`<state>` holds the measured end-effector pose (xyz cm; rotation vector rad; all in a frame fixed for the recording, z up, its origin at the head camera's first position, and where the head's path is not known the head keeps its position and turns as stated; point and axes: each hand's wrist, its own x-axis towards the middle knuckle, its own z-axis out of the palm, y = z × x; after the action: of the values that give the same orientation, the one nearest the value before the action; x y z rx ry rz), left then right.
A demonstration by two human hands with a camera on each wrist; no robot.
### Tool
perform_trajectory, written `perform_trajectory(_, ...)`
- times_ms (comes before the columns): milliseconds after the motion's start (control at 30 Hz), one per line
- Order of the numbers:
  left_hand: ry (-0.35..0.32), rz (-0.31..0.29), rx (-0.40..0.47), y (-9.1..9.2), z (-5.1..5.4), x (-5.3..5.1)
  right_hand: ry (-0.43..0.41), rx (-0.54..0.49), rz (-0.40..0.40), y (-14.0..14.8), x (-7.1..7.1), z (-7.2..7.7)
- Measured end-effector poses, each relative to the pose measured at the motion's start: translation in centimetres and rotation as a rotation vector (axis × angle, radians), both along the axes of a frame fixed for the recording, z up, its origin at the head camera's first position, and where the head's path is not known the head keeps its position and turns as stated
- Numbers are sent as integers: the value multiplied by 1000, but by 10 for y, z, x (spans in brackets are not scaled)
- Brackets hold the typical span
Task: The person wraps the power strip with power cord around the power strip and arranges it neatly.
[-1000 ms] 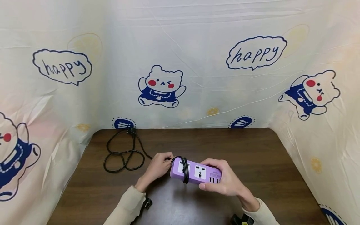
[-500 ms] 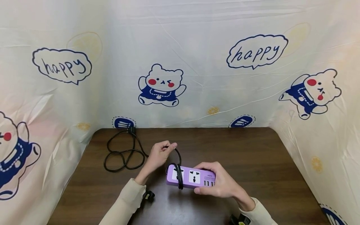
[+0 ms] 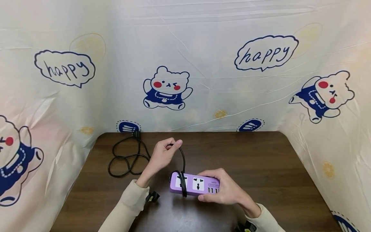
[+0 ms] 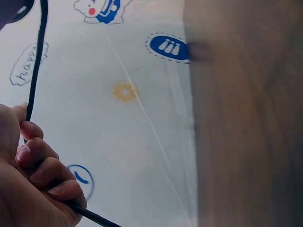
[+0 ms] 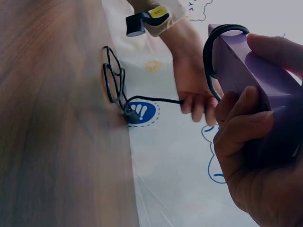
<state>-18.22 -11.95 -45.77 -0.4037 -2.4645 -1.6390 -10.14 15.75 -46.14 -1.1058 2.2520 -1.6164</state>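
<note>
A purple power strip (image 3: 189,190) with white sockets is held above the table by my right hand (image 3: 224,187), which grips its right end, thumb along the near side. Several turns of black cord (image 3: 184,186) wrap around the strip's left part. Up and to the left, my left hand (image 3: 163,154) holds the cord between curled fingers. A length of cord (image 4: 37,66) runs from the strip to the left hand, and more trails out below the fingers in the left wrist view. The strip's underside (image 5: 246,71) faces the right wrist camera.
Loose cord loops (image 3: 128,158) lie on the brown wooden table (image 3: 232,151) at the back left. The black plug (image 3: 135,134) sits at the table's far edge. A printed cloth (image 3: 208,80) hangs behind and at both sides.
My left hand has moved up and away from the strip, drawing a stretch of cord out. The strip and my right hand have shifted slightly left and lower.
</note>
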Motion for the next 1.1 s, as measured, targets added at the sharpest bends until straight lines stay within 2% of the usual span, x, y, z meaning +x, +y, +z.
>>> perform_trajectory(167, 26, -13, -6, 2, 14, 5, -15, 10, -1, -3, 0, -2)
perform_trajectory(333, 40, -23, -25, 3, 23, 10, -21, 37, -33, -4, -1, -2)
perform_trajectory(667, 98, -41, -59, 8, 40, 23, 94, 106, -106, -8, -4, -6)
perform_trajectory(933, 222, -58, -120, 11, 48, 37, 155, 158, -157, -11, -8, -7)
perform_trajectory(1100, 255, -55, -126, 12, 49, 45, 169, 210, -209, -11, -9, -5)
